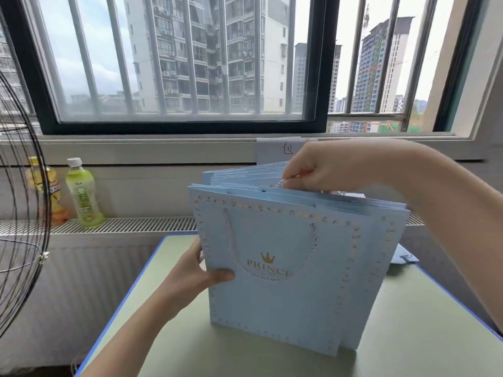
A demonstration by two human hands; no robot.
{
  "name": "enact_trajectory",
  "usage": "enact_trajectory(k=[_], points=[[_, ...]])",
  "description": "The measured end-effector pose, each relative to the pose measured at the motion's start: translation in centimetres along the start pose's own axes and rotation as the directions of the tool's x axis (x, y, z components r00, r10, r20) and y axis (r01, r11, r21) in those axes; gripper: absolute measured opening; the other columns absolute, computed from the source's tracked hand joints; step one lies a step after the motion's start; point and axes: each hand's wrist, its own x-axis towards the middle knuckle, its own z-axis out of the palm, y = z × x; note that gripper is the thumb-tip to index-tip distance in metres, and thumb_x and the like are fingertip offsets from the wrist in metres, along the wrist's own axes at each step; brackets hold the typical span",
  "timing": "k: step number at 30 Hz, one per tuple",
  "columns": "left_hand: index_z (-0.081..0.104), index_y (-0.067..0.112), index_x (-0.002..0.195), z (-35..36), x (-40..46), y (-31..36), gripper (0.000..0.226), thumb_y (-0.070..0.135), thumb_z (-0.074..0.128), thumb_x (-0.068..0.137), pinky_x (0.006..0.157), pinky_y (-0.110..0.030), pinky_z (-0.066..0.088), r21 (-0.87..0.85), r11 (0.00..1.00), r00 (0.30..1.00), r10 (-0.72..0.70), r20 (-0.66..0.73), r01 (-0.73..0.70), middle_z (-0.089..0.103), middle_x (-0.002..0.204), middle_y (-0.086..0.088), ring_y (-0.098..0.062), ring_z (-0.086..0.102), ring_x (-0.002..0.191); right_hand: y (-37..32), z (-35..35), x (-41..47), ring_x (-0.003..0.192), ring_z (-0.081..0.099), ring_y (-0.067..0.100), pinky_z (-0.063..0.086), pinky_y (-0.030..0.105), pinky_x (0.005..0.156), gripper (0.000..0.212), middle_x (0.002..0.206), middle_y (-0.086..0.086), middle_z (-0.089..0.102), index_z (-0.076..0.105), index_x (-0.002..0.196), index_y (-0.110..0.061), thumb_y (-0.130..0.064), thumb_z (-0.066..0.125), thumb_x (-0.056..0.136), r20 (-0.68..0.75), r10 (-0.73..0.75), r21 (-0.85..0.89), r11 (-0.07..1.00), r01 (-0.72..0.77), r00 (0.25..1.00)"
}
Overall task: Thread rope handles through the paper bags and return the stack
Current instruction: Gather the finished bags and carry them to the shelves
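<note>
A stack of light blue paper bags [294, 303] stands upright on the green table [408, 336], tops fanned apart. The front bag bears a gold crown and "PRINCE", and a white twisted rope handle [231, 240] hangs in a loop across its face. My left hand [201, 276] grips the stack's left edge, thumb on the front face. My right hand [313, 170] reaches over the top from the right and pinches a rope end above the fanned bag tops. The bags behind the front one are mostly hidden.
Two drink bottles, a green one [83, 194] and a yellow one [45, 186], stand on the radiator grille under the window. A wire fan guard [24, 213] fills the left edge. More blue paper [402, 257] lies flat at the table's back right.
</note>
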Motion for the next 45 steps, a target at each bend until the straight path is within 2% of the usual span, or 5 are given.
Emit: enact_trajectory(k=[10,18,24,35,45], points=[[0.057,0.024,0.116,0.4,0.1,0.3,0.059,0.006,0.082,0.066,0.075,-0.013,0.05,0.044,0.998,0.998,0.046,-0.038,-0.044,0.065,0.112,0.02,0.009,0.054,0.11,2.3,2.1,1.0,0.091,0.067,0.022,0.053,0.035,0.084,0.018,0.107,0.005,0.07,0.066,0.105,-0.013,-0.014,0.051,0.095,0.461,0.128,0.245,0.933,-0.264,0.878],[0.053,0.034,0.116,0.3,0.0,0.3,0.056,0.007,0.076,0.072,0.077,-0.011,0.049,0.086,0.995,0.998,0.054,-0.042,-0.05,0.062,0.109,0.031,0.018,0.051,0.105,2.3,-0.4,-2.0,0.099,0.065,0.001,0.052,0.021,0.088,0.049,0.108,-0.012,0.07,0.071,0.104,-0.024,-0.054,0.038,0.082,0.067,0.095,0.442,0.89,-0.115,0.993],[0.053,0.03,0.113,0.6,0.0,0.4,0.053,-0.001,0.073,0.075,0.068,-0.003,0.045,0.083,0.996,0.999,0.035,-0.036,-0.032,0.065,0.1,0.031,0.023,0.053,0.093,3.2,0.8,-4.5,0.102,0.066,0.011,0.052,0.024,0.087,0.071,0.112,-0.008,0.069,0.065,0.116,-0.026,-0.076,0.038,0.072,0.214,-0.049,0.48,0.875,-0.061,0.976],[0.053,0.018,0.121,0.7,-0.2,0.3,0.057,0.009,0.075,0.069,0.076,-0.021,0.053,-0.044,0.998,0.999,0.048,-0.011,-0.049,0.069,0.112,0.003,-0.014,0.065,0.104,5.6,4.3,-7.4,0.108,0.049,-0.014,0.039,0.008,0.092,0.029,0.117,-0.017,0.057,0.061,0.102,-0.04,-0.038,0.07,0.075,-0.362,0.215,0.462,0.886,-0.026,0.907],[0.048,0.018,0.123,1.1,-1.1,0.5,0.093,0.038,0.092,0.044,0.077,-0.027,0.055,-0.196,0.979,0.998,0.061,-0.011,-0.062,0.067,0.117,-0.003,-0.021,0.065,0.106,9.5,14.6,-4.8,0.122,0.053,0.021,0.041,0.051,0.103,0.094,0.134,0.004,0.053,0.034,0.138,-0.026,-0.047,0.084,0.061,-0.317,0.254,0.915,0.337,0.223,0.914]])
